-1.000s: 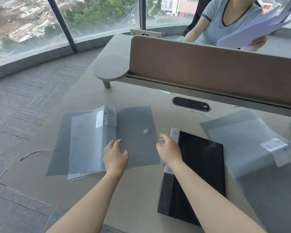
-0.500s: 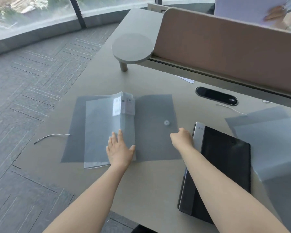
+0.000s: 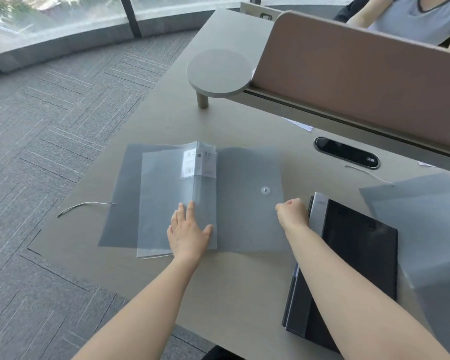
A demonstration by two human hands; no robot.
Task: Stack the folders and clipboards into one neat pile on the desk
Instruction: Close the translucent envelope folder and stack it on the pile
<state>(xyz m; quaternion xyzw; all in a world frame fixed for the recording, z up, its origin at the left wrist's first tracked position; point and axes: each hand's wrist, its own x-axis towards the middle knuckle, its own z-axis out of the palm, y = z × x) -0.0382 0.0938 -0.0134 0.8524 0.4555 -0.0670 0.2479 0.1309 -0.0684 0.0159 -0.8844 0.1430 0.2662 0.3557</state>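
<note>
My left hand (image 3: 189,233) presses flat, fingers spread, on the clear display folder (image 3: 178,201) at mid-frame; my right hand (image 3: 292,213) is fisted on the grey snap envelope (image 3: 247,193). I judge gathering comes next.

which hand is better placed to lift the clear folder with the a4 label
Left. The left hand lies flat on the clear folder, while the right hand is curled at the grey folder's right edge.

A white label (image 3: 198,163) at the top of the clear folder (image 3: 177,201), toward the desk's left edge, reads "A4" and "20". Its smaller print and barcode are too fine to read. Nothing else is legible.
</note>
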